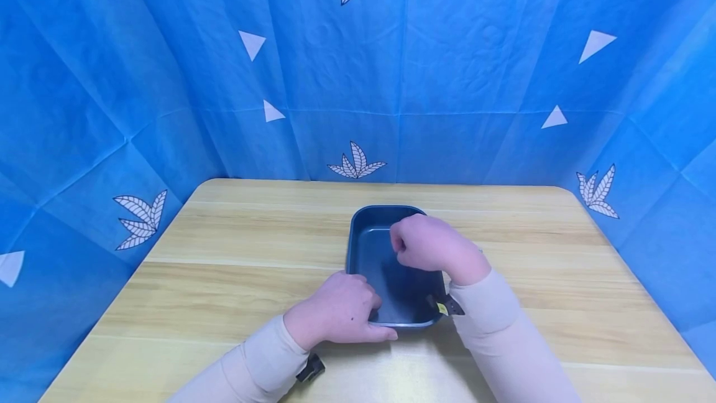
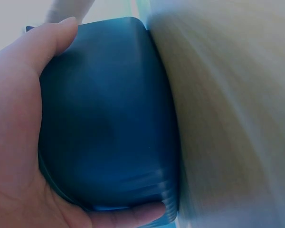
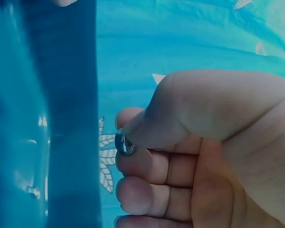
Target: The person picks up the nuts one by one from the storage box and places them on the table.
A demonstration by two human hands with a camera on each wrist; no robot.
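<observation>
A dark blue rectangular tray (image 1: 369, 254) with rounded corners and raised walls sits on the table. My left hand (image 1: 347, 310) grips its near left corner. In the left wrist view the thumb (image 2: 61, 38) lies over the rim, with a finger along the tray's outer side. Over the tray's right part my right hand (image 1: 433, 244) is held with curled fingers. The right wrist view shows its thumb and forefinger pinching a small shiny silvery piece (image 3: 124, 142), whose kind I cannot make out. A tiny bright spot (image 3: 33, 191) shows inside the tray, object or glare, I cannot tell.
The light wooden table (image 1: 235, 229) extends around the tray on all sides. A blue curtain (image 1: 447, 79) with white leaf and triangle prints hangs behind and beside it. Black straps (image 1: 310, 367) sit at both sleeve cuffs.
</observation>
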